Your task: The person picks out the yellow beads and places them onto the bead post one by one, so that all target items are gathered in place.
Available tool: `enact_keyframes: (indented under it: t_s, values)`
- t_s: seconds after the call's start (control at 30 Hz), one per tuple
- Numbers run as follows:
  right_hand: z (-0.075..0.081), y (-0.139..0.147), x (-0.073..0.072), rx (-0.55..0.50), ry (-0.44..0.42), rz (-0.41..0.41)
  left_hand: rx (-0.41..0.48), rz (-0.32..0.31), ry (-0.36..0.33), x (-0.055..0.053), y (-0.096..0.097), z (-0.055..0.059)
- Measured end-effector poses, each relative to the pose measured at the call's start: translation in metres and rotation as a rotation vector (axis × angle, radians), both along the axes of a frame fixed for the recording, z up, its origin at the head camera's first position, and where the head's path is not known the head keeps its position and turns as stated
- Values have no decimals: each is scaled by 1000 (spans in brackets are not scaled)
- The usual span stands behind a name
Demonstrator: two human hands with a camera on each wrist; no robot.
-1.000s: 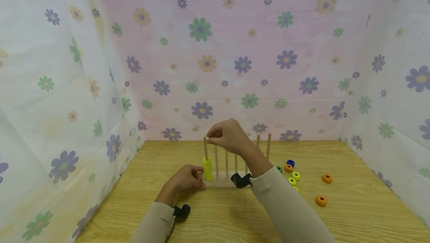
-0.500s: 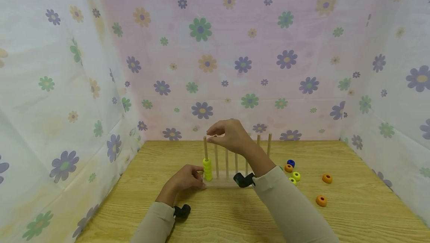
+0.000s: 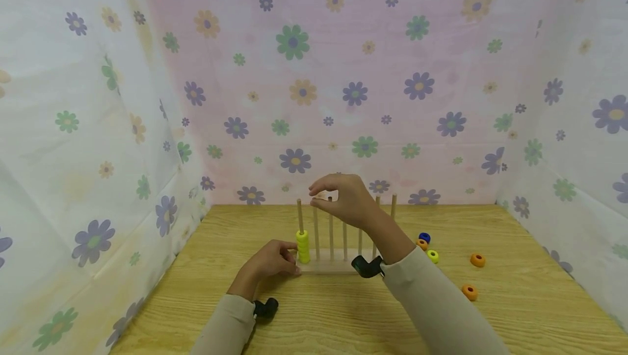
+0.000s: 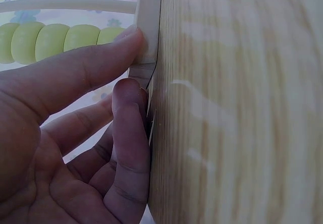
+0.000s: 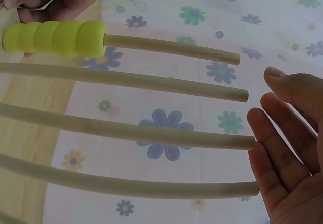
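A wooden peg stand (image 3: pixel 321 269) with a row of upright pegs is on the table. Several yellow beads (image 3: pixel 302 247) are stacked on its leftmost peg, the upper part of which is bare. My left hand (image 3: pixel 271 261) grips the left end of the stand's base (image 4: pixel 147 24), thumb at the front and fingers curled at the end, as the left wrist view shows. My right hand (image 3: pixel 345 197) is up at the peg tops, thumb and fingers apart with nothing between them. In the right wrist view its fingers (image 5: pixel 275 156) are right at the tips of the middle pegs.
Right of the stand lie loose beads on the wooden table (image 3: pixel 392 317): a blue one (image 3: pixel 424 238), a yellow one (image 3: pixel 432 257) and several orange ones (image 3: pixel 477 260). My right forearm overlaps the stand's right side. Flowered cloth (image 3: pixel 324 71) hangs behind and at both sides.
My right hand has moved slightly right, away from the leftmost peg's top, and its thumb and fingers have spread apart. The left hand and the bead stack have stayed put.
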State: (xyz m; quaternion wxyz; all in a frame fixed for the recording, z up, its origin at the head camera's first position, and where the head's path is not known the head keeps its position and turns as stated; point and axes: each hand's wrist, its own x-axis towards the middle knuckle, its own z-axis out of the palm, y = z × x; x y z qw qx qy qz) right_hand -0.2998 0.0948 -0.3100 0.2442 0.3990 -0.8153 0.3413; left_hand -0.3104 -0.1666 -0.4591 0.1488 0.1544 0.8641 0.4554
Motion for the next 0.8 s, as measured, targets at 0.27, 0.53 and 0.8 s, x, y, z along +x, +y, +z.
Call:
enact_keyframes:
  t_s: [0.27,0.53,0.8]
  values:
    - [-4,10,7,-12,50,-12,8,-7,-7,1,0,1]
    - [-8,28,17,0,106,-42,-5,4,-3,1,1,0]
    - [-16,50,28,-4,161,-47,-16,-2,1,-1,0,-1]
